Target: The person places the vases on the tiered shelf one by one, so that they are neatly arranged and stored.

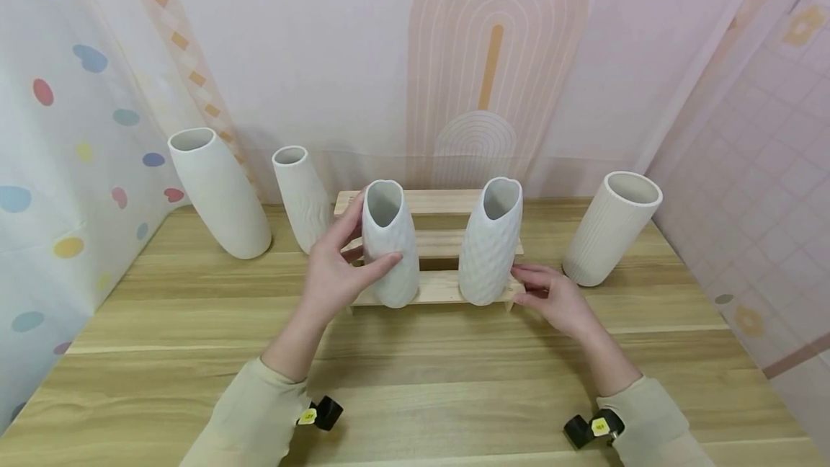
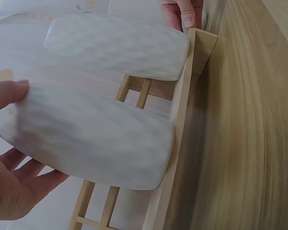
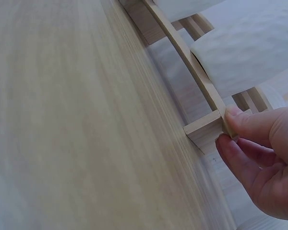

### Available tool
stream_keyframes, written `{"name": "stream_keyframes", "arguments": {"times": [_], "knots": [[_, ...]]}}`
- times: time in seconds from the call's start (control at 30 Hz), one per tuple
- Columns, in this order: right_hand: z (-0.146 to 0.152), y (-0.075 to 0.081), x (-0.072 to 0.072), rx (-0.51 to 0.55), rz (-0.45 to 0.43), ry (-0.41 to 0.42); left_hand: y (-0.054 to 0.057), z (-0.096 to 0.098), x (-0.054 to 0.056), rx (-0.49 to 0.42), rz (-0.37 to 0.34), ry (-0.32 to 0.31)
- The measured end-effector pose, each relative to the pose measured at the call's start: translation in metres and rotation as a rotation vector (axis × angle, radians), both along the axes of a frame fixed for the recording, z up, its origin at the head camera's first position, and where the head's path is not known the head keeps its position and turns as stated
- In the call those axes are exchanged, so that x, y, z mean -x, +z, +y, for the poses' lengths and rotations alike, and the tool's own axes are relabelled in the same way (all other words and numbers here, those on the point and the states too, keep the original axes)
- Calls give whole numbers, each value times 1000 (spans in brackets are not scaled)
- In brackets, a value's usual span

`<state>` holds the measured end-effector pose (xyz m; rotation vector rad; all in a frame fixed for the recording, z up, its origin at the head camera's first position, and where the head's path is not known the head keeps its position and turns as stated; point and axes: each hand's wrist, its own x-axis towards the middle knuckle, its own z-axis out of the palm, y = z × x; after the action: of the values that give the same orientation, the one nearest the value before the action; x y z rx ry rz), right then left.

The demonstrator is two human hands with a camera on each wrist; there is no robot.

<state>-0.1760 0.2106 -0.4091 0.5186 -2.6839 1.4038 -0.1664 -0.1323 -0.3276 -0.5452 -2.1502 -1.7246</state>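
Left hand (image 1: 329, 274): thumb and fingers clamped round dimpled vase (image 1: 393, 265) | vase: just right of palm, long axis near upright, base at stand (image 1: 439, 288) front step | right hand (image 1: 559, 301): farther off, pinching stand's right end

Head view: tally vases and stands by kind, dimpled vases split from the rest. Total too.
Dimpled vases: 2
Other vases: 3
Stepped wooden stand: 1
Total: 6
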Motion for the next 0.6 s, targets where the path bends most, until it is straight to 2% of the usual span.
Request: {"name": "stream_keyframes", "arguments": {"times": [0.27, 0.4, 0.6], "knots": [[-1, 2, -2, 14, -12, 8, -6, -2, -2, -15, -17, -14], [-1, 2, -2, 19, -14, 7, -10, -10, -3, 6, -32, -36], [0, 2, -2, 25, -18, 6, -11, -27, -4, 25, -17, -63]]}}
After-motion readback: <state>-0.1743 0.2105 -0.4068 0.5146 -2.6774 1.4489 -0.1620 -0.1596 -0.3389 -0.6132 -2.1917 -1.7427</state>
